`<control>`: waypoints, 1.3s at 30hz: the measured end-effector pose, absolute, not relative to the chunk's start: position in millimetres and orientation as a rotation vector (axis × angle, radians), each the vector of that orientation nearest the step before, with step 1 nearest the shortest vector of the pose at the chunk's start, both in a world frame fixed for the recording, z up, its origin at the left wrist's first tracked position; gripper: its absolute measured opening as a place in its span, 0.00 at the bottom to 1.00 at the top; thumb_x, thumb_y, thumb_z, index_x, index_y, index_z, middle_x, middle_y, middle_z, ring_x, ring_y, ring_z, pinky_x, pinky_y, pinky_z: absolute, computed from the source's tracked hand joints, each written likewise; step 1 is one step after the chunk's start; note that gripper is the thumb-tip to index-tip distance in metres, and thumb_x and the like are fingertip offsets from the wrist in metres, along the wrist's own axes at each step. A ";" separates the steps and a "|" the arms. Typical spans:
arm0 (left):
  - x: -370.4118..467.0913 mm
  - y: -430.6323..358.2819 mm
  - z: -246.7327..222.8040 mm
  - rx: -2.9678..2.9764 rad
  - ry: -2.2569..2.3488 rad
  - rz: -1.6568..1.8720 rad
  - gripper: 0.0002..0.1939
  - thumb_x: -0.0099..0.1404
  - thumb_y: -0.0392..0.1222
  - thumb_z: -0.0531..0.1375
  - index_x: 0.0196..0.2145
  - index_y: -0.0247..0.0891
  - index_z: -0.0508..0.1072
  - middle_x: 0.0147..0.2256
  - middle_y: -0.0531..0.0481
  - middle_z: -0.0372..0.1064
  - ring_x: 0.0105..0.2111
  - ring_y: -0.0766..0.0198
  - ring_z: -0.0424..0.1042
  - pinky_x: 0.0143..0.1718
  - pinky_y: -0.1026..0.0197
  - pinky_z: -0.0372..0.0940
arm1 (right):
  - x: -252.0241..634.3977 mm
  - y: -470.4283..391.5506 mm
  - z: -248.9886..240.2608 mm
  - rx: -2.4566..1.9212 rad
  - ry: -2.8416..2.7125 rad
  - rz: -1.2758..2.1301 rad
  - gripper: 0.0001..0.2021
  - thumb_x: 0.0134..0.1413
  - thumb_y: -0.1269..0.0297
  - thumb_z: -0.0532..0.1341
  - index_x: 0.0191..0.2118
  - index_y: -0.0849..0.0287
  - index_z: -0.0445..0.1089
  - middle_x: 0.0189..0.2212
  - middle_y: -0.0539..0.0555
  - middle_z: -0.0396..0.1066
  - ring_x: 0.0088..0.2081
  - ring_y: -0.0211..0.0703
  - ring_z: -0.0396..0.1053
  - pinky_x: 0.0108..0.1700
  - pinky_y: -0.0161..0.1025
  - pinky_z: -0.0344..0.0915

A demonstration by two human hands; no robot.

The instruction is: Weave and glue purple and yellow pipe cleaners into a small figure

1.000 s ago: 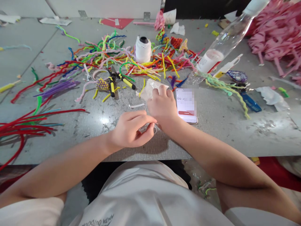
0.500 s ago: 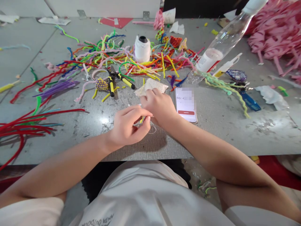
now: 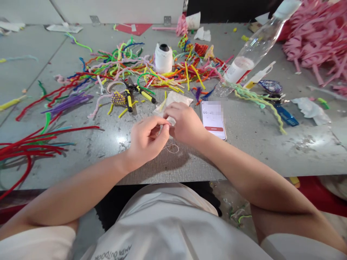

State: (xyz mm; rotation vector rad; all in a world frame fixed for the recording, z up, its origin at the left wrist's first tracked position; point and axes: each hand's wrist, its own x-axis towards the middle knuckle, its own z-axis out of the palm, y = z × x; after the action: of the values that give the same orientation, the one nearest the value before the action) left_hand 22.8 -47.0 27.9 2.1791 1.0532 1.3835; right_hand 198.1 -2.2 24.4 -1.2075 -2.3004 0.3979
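My left hand (image 3: 148, 139) pinches thumb against forefinger near the middle of the table, on something too small to make out, perhaps thread. My right hand (image 3: 185, 122) touches its fingertips, with fingers curled and their grip partly hidden. A loop of thin white thread (image 3: 172, 148) hangs or lies just below the hands. Right behind them is a clear bag of small pale pieces (image 3: 179, 98). Yellow-handled pliers (image 3: 129, 99) lie to the left, beside a patterned yellow and purple piece (image 3: 118, 98). A lit phone (image 3: 213, 121) lies right of my right hand.
A white thread spool (image 3: 163, 59) stands among many coloured pipe cleaners (image 3: 108, 66). Red ones (image 3: 40, 144) spread at the left. A plastic bottle (image 3: 252, 50) stands tilted at the right, near a blue strap (image 3: 287, 116) and a pink ribbon pile (image 3: 314, 43).
Both hands have shifted slightly, the left fingertips a little up and to the left. The thread loop below them shows more fully. The camera view has moved slightly.
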 end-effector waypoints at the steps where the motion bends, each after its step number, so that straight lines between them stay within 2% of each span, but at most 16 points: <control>1: 22.8 -46.5 27.3 2.175 1.058 1.382 0.07 0.71 0.36 0.61 0.35 0.35 0.79 0.23 0.54 0.73 0.19 0.72 0.65 0.22 0.67 0.58 | 201.2 -0.6 26.8 -1.189 -2.266 0.437 0.04 0.53 0.72 0.66 0.36 0.59 0.75 0.42 0.58 0.79 0.47 0.51 0.73 0.46 0.44 0.65; 3: 22.8 -46.0 26.1 2.162 1.083 1.373 0.07 0.71 0.37 0.62 0.35 0.36 0.80 0.23 0.54 0.74 0.20 0.71 0.67 0.24 0.66 0.59 | 210.6 0.7 34.5 -1.162 -2.185 0.523 0.01 0.55 0.71 0.67 0.33 0.59 0.76 0.36 0.55 0.79 0.41 0.46 0.74 0.44 0.42 0.65; 8: 23.4 -46.0 24.1 2.122 1.094 1.370 0.06 0.70 0.36 0.62 0.35 0.35 0.79 0.21 0.54 0.73 0.19 0.71 0.66 0.24 0.65 0.58 | 238.4 -7.4 52.3 -1.101 -1.952 0.871 0.06 0.56 0.62 0.72 0.33 0.60 0.81 0.29 0.51 0.79 0.28 0.37 0.71 0.31 0.36 0.64; 11: 24.0 -45.4 23.0 2.130 1.027 1.385 0.05 0.69 0.36 0.63 0.33 0.36 0.77 0.20 0.57 0.69 0.17 0.74 0.61 0.22 0.66 0.55 | 243.2 -14.5 50.3 -1.000 -1.799 1.056 0.11 0.53 0.56 0.77 0.34 0.59 0.83 0.31 0.53 0.81 0.30 0.38 0.74 0.30 0.36 0.67; 16: 23.7 -45.6 22.3 2.155 0.955 1.394 0.05 0.70 0.36 0.65 0.34 0.37 0.76 0.20 0.57 0.68 0.17 0.75 0.60 0.21 0.66 0.52 | 236.3 -17.8 33.4 -0.859 -1.603 1.261 0.13 0.48 0.56 0.81 0.35 0.57 0.85 0.34 0.53 0.84 0.34 0.41 0.78 0.35 0.37 0.75; 19: 22.8 -46.0 23.2 2.114 1.007 1.363 0.06 0.71 0.37 0.64 0.34 0.37 0.76 0.20 0.56 0.70 0.17 0.74 0.61 0.20 0.67 0.53 | 235.5 -16.9 26.5 -0.791 -1.567 1.275 0.09 0.52 0.58 0.80 0.37 0.55 0.86 0.35 0.53 0.85 0.37 0.41 0.80 0.40 0.38 0.78; 24: 21.8 -45.4 25.5 2.118 1.042 1.344 0.08 0.71 0.36 0.64 0.32 0.37 0.75 0.19 0.58 0.67 0.17 0.75 0.61 0.20 0.68 0.54 | 235.6 -20.2 22.6 -0.689 -1.608 1.157 0.02 0.59 0.64 0.76 0.38 0.52 0.86 0.38 0.53 0.85 0.41 0.42 0.82 0.44 0.39 0.79; 27: 22.5 -46.1 26.7 2.129 1.011 1.337 0.10 0.71 0.36 0.64 0.30 0.36 0.74 0.18 0.59 0.64 0.16 0.76 0.58 0.19 0.68 0.52 | 232.9 -23.3 19.8 -0.680 -1.616 1.108 0.02 0.61 0.65 0.75 0.40 0.51 0.86 0.38 0.52 0.85 0.41 0.41 0.82 0.43 0.39 0.79; 33: 24.6 -48.7 28.2 2.096 1.008 1.323 0.09 0.72 0.36 0.64 0.32 0.36 0.76 0.20 0.58 0.67 0.17 0.76 0.61 0.20 0.68 0.54 | 229.5 -25.4 15.6 -0.658 -1.616 1.037 0.05 0.61 0.68 0.75 0.41 0.50 0.86 0.38 0.51 0.84 0.41 0.40 0.81 0.43 0.40 0.77; 39: 23.2 -51.2 29.9 2.153 1.015 1.300 0.09 0.73 0.36 0.64 0.33 0.36 0.76 0.18 0.59 0.65 0.16 0.75 0.59 0.20 0.67 0.53 | 228.5 -26.9 16.6 -0.657 -1.593 1.059 0.06 0.61 0.69 0.75 0.41 0.49 0.86 0.37 0.50 0.84 0.39 0.39 0.80 0.43 0.39 0.77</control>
State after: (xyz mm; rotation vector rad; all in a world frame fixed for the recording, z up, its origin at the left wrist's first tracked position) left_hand 23.2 -51.2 29.9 2.1527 1.0155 1.2998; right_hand 228.5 -26.9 16.6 -0.6570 -1.5928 1.0587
